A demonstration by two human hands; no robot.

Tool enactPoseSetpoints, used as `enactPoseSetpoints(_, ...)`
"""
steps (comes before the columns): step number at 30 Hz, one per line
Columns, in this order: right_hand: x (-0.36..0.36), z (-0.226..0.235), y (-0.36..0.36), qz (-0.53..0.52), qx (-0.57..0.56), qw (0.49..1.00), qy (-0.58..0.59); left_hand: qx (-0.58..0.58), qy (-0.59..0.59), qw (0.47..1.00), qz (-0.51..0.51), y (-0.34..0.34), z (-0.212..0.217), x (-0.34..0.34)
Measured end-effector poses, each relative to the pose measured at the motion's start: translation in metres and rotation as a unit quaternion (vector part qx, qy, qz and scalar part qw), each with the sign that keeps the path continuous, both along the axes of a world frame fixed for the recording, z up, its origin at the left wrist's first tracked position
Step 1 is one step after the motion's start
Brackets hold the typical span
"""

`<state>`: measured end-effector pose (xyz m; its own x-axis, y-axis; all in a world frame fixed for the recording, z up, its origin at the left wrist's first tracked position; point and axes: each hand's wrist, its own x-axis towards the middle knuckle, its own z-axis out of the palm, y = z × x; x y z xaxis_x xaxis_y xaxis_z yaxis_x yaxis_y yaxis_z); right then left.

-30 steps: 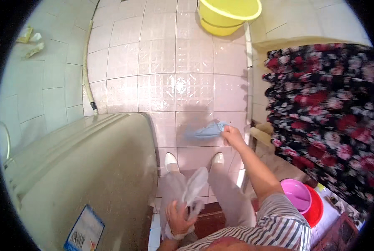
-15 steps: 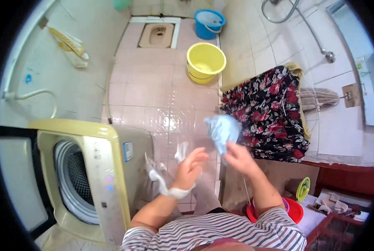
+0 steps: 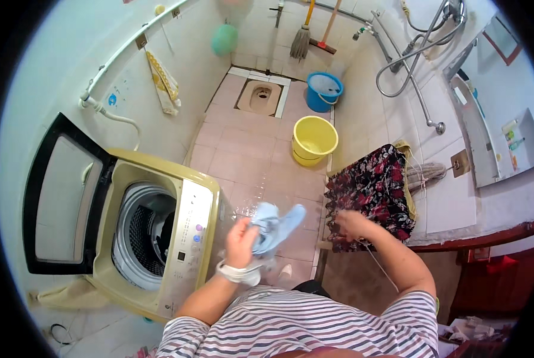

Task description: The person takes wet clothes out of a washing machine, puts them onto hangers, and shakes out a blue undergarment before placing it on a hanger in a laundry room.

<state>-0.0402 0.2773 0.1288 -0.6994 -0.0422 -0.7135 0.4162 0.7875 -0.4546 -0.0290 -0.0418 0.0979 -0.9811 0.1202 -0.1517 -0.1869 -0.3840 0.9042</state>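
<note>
A crumpled light blue cloth (image 3: 271, 225) is gripped by my left hand (image 3: 240, 243), which is closed on it beside the washing machine. One narrow end of the cloth sticks out to the right over the floor tiles. White see-through material is bunched round my left wrist. My right hand (image 3: 355, 227) is at the lower left part of a dark fabric with red flowers (image 3: 379, 194) that hangs on the right. Its fingers are bent and blurred against the fabric, so whether they grip it does not show. A thin pale cord hangs below that hand.
To my left stands a top-loading washing machine (image 3: 198, 232), lid up, with dark items in its drum. Ahead are a yellow bucket (image 3: 314, 156), a blue bucket (image 3: 324, 102) and a squat toilet (image 3: 261, 95). A mop (image 3: 301, 43) leans at the back; a shower hose (image 3: 410, 56) hangs right.
The light blue cloth has passed from my right hand to my left. My right hand has moved right to the flowered fabric. The view has shifted, showing more of the washing machine and back wall.
</note>
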Motion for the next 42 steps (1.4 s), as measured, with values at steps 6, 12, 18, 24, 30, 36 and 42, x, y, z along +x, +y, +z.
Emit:
enactPoseSetpoints(6,0.041,-0.058,0.007,0.097,0.031,0.993,0.053,-0.089,0.052,0.995,-0.002,-0.052,0.046,-0.003)
enactPoseSetpoints(12,-0.013,0.036,-0.025,0.163,0.165,0.873,0.429,-0.211,0.099,0.972,-0.041,-0.074,0.074,0.013)
enactPoseSetpoints(18,-0.061,0.121,-0.088,0.15,0.076,0.852,0.495,-0.336,0.203,0.884,-0.253,-0.091,0.085,0.028)
enactPoseSetpoints(24,-0.062,0.137,-0.174,0.233,-0.123,0.84,0.475,0.014,-0.013,0.999,-0.029,-0.1,0.084,0.013)
enactPoseSetpoints(30,-0.034,0.12,-0.233,0.285,-0.156,0.85,0.416,-0.069,0.068,0.994,-0.049,-0.083,0.087,-0.009)
enactPoseSetpoints(36,-0.06,0.101,-0.201,0.126,-0.185,0.824,0.521,-0.076,0.071,0.987,-0.126,-0.053,0.111,-0.031)
enactPoseSetpoints(42,-0.083,0.127,-0.144,0.05,-0.18,0.871,0.455,-0.527,0.276,0.802,-0.041,-0.038,0.085,-0.062)
